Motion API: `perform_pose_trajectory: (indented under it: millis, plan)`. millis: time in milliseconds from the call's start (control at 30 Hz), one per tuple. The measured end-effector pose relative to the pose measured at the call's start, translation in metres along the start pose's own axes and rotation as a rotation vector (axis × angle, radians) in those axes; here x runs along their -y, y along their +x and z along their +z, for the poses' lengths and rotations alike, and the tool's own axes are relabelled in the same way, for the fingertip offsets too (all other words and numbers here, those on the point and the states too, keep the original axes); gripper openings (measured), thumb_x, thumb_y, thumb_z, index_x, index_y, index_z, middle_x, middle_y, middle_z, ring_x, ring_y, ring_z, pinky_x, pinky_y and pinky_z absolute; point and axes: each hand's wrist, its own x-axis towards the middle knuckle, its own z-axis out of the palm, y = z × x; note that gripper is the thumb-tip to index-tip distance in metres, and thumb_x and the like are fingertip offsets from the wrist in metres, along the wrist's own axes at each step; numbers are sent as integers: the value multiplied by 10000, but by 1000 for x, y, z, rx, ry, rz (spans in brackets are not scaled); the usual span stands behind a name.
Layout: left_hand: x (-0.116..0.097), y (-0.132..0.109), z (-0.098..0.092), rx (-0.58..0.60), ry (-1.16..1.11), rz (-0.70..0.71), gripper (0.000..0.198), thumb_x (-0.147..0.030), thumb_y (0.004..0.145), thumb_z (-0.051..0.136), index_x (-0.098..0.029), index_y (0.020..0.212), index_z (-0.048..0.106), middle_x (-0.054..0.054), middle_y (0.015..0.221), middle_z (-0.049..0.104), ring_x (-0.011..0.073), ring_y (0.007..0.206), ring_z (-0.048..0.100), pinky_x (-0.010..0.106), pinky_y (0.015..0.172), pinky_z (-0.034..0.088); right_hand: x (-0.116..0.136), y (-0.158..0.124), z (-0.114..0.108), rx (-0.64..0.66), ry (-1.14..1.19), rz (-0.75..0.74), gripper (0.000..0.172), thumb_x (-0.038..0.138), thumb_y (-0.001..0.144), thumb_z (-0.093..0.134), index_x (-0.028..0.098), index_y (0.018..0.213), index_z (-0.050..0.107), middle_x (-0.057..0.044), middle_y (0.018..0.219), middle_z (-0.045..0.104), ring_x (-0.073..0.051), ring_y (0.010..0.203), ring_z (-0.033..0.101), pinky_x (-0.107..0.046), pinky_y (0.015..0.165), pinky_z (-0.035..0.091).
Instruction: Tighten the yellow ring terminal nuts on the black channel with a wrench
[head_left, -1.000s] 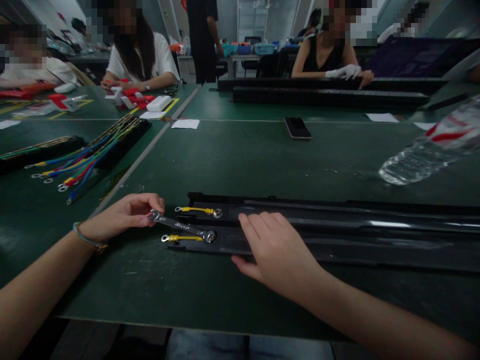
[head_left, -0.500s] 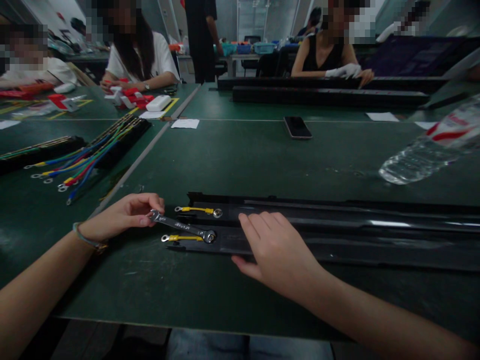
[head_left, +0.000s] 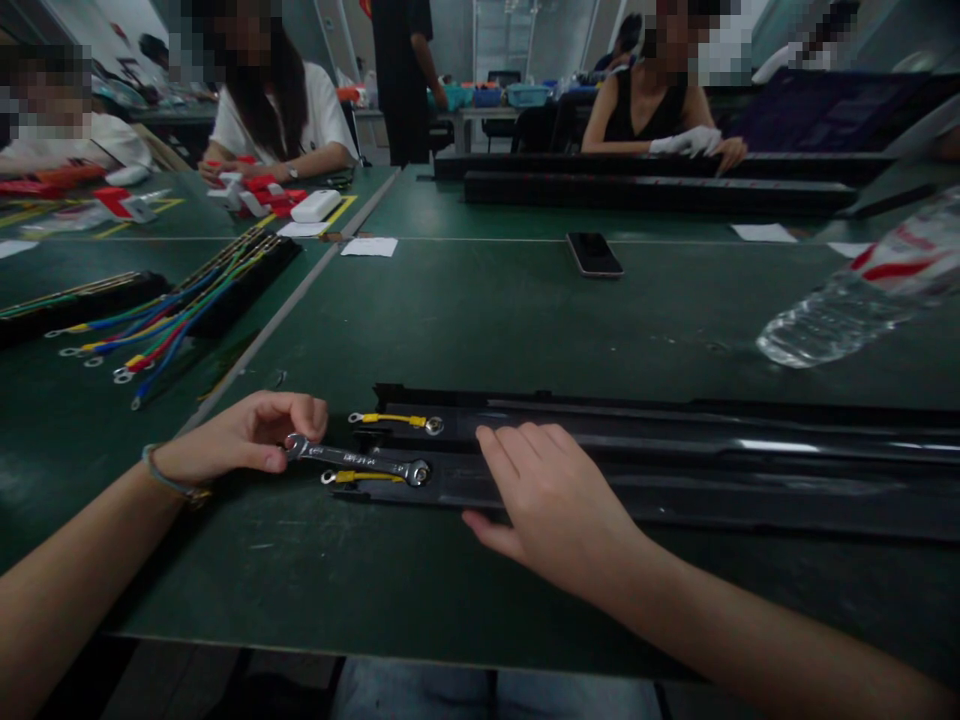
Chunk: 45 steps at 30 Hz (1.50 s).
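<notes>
My left hand (head_left: pixel 251 435) is closed, its fingers and thumb at the open jaw of a combination wrench (head_left: pixel 352 459). The wrench's ring end sits around a nut or bolt on the nearer long black channel (head_left: pixel 675 500). Beside that ring lies a short yellow cable (head_left: pixel 367 477) with a ring lug pointing left. My right hand (head_left: pixel 551 490) presses over the nearer channel, fingers on top and thumb at its front side. A second yellow cable (head_left: pixel 405 421), fastened by another bolt, lies on the farther black channel (head_left: pixel 637 425).
A water bottle (head_left: pixel 847 285) lies tilted at the right. Behind the channels is a phone (head_left: pixel 595 254). Bundles of coloured cables with ring lugs (head_left: pixel 195 300) lie at the left. Several people sit across the green table (head_left: pixel 450 320), one wearing a white glove (head_left: pixel 686 141).
The wrench's open end has swung slightly toward me and down, turning about the bolt, with my left hand. My right hand has stayed in place.
</notes>
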Motion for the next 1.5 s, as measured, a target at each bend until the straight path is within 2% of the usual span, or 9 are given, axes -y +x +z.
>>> perform_pose_trajectory:
  millis: [167,467,533,733,967,1300,1500]
  plan:
    - [-4,0,3,110,-10,11,247,-339,617,722,-179,723,567,3,672,497,154,650,438,260,575,350,0,0,1,-3,0,2,534,424,787,423,20,1129,489,-134,940,570,-236,831,468,-363,732,358]
    - [-2,-3,3,166,-106,-27,216,-258,638,715,-179,757,554,-2,671,498,142,608,463,243,548,367,0,0,1,15,-7,0,541,433,786,417,20,1128,487,-129,941,563,-239,829,460,-363,729,359]
    - [2,-4,0,139,-126,-52,191,-239,654,700,-173,764,559,5,684,507,141,610,483,239,542,377,0,0,1,17,-2,1,545,429,787,415,17,1138,479,-131,953,562,-240,838,459,-365,735,358]
    - [8,-4,-5,-46,-61,-33,172,-263,711,642,-171,828,557,-1,655,532,119,597,485,207,546,392,-1,1,1,9,-5,1,546,437,788,416,19,1134,483,-129,947,563,-239,832,461,-363,732,359]
    - [11,-2,-3,-107,-72,-75,155,-283,767,585,-159,855,558,10,689,526,102,589,492,192,541,395,0,1,1,13,1,1,546,438,789,414,19,1133,481,-129,956,560,-243,842,461,-366,735,360]
    - [0,-2,3,47,-131,34,219,-369,739,578,-151,748,554,20,633,500,146,583,471,255,536,374,-1,1,2,8,1,1,541,433,788,415,23,1134,483,-130,957,562,-238,837,460,-363,735,356]
    - [0,-5,3,186,-182,-13,137,-297,699,616,-176,740,566,10,577,489,177,578,510,293,550,388,-1,1,1,-2,-1,0,543,435,786,419,22,1132,484,-128,944,564,-236,828,461,-362,729,355]
